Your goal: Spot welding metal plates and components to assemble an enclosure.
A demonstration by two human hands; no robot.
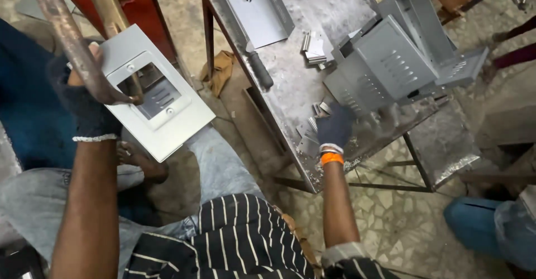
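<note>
A: On the left side, what?
B: Left hand (89,103) in a dark knit glove, raised beside the knee. Fingers curled and pressed around the edge of a flat grey metal plate (159,97) with a rectangular window cut in the middle. Plate tilted, above the lap, not touching the surface.
A: And in front of this plate?
B: A curved rusty pipe (67,39), crossing the glove and ending at the window of the plate. Touching the plate or only in front of it, impossible to tell.
A: On the right side?
B: Right hand (335,127), also in a dark glove, with an orange band at the wrist. Reaching out to the metal surface (290,89), down on a small heap of flat metal pieces (310,134) near its front edge. Fingers bent downward on the pieces; pinching one or only resting there, not clear, because of blur.
A: Other things on the surface?
B: Just beyond the right hand, a grey metal box (385,67) with rows of slots, lying tilted. Farther back, a bent grey sheet (257,11) and a second little stack of metal pieces (314,49). Between these, a tool with dark handle (259,69), lying along the left edge.
A: Below?
B: A yellowish cloth (220,69) on the floor, beside the leg of the surface. At the bottom right corner, the knee of another person in blue trousers (480,223).
</note>
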